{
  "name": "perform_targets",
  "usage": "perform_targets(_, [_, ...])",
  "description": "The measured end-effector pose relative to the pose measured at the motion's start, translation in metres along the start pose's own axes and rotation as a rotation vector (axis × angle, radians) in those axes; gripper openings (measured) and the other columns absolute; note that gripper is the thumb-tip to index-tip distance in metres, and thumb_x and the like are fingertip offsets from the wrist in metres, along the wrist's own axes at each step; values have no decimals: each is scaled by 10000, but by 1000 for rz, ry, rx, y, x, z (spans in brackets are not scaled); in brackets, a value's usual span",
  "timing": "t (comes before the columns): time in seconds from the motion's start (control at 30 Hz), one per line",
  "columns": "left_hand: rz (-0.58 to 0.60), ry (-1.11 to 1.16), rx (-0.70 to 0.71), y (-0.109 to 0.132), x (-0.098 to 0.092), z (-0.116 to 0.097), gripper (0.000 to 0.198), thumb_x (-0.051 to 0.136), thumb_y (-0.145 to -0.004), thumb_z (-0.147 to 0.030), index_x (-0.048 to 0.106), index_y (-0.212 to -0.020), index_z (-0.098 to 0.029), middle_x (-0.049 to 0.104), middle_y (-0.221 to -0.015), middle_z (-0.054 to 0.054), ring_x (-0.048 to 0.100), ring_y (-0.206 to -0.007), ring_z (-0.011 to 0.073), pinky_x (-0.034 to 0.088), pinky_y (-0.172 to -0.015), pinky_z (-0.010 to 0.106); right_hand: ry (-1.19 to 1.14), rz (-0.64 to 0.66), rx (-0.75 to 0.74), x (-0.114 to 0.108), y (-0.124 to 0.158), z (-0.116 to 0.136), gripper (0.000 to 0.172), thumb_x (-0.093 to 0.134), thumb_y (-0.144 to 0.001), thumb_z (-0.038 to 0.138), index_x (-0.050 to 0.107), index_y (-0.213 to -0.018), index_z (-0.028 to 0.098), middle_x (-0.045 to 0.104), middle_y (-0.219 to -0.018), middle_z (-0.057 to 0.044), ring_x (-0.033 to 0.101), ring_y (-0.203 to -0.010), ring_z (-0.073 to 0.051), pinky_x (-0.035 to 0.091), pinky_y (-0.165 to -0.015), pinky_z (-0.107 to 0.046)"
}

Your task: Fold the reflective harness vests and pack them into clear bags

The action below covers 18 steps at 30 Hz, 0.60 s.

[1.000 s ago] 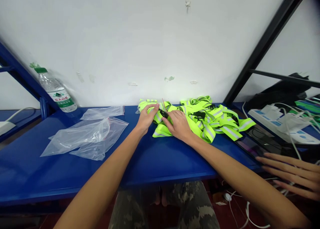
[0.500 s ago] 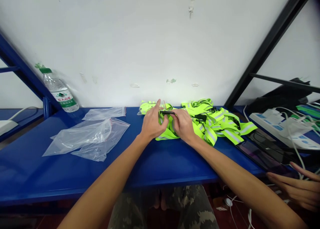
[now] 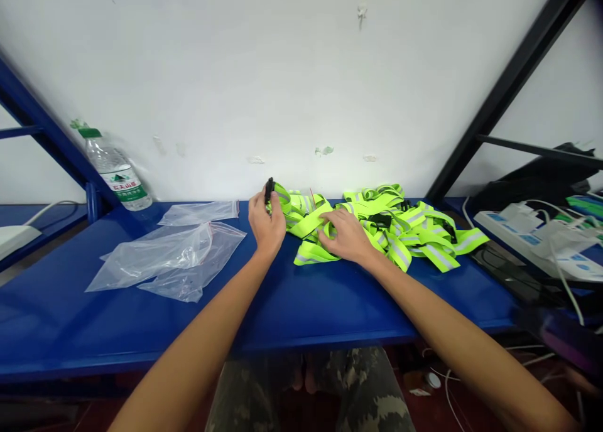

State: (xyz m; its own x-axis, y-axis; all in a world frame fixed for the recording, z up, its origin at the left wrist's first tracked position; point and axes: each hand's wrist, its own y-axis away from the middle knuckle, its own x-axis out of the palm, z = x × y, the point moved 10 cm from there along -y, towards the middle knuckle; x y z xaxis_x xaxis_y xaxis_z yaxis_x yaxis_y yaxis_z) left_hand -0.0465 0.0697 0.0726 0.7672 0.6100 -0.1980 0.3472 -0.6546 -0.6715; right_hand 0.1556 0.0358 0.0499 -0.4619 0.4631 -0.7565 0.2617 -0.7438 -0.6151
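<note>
My left hand (image 3: 266, 223) is closed round a black plastic buckle (image 3: 269, 188) on a fluorescent yellow-green strap with a silver reflective stripe. From the buckle the strap (image 3: 311, 221) runs right, towards my other hand. My right hand (image 3: 347, 234) bends over that strap, its fingers and thumb curled on it; the exact grip is partly hidden. Just right of it lies a tangled heap of similar reflective straps (image 3: 414, 221) with black buckles. Behind the held strap is a bagged bundle (image 3: 301, 201) with a red seal line, partly covered.
Clear zip bags (image 3: 160, 256) lie on the blue table (image 3: 301, 316) at left. A water bottle (image 3: 120, 174) leans by the wall. White power strips (image 3: 541, 243) with cables stand at right. A blurred dark device (image 3: 560, 338) is at the lower right edge.
My left hand has moved left, carrying the buckle away from my right hand, which has shifted slightly down. At right, another person's hand has moved, and the dark device has left the table.
</note>
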Motion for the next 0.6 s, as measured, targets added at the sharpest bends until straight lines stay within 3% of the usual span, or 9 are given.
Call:
perform_targets(0.2, [-47,-25,-140,-6,-6,27,562,478,-876,-192,431,-1430,-111,592,-1320,171,550,-1237,256,401,-1097,405,19,69,83,1,-1,-13,211,562,-761,186,692,-927,170,712,-805,-56,625,-827,-246,425,-853,-390])
perform_targets(0.27, [-54,-104,-65,-5,-9,17,617,493,-818,-134,421,-1430,-98,577,-1320,181,533,-1245,272,392,-1100,431,-13,73,91,-1,-2,-16,250,541,-741,145,687,-943,171,699,-789,-48,622,-805,-236,441,-815,-369])
perform_targets(0.33, [-24,-196,121,-1,-7,-8,532,499,-812,-131,516,-1344,-112,565,-1338,171,484,-1304,291,347,-1136,457,-68,56,66,-4,-2,-16,265,514,-731,108,674,-933,170,688,-811,-53,620,-801,-225,460,-780,-347])
perform_targets(0.47, [207,-331,490,22,20,-53,286,482,-896,-228,668,-1102,-158,689,-1164,107,472,-1341,301,266,-1185,484,-184,-126,-10,-24,-2,-11,219,470,-792,103,644,-906,171,680,-921,-90,630,-899,-224,494,-840,-345])
perform_targets(0.6, [644,-467,626,54,63,-55,416,519,-901,-439,671,-1137,-131,728,-1030,141,648,-1074,316,455,-987,447,-267,-283,105,-39,1,-26,209,459,-859,171,640,-963,177,668,-977,-103,639,-933,-217,540,-777,-327])
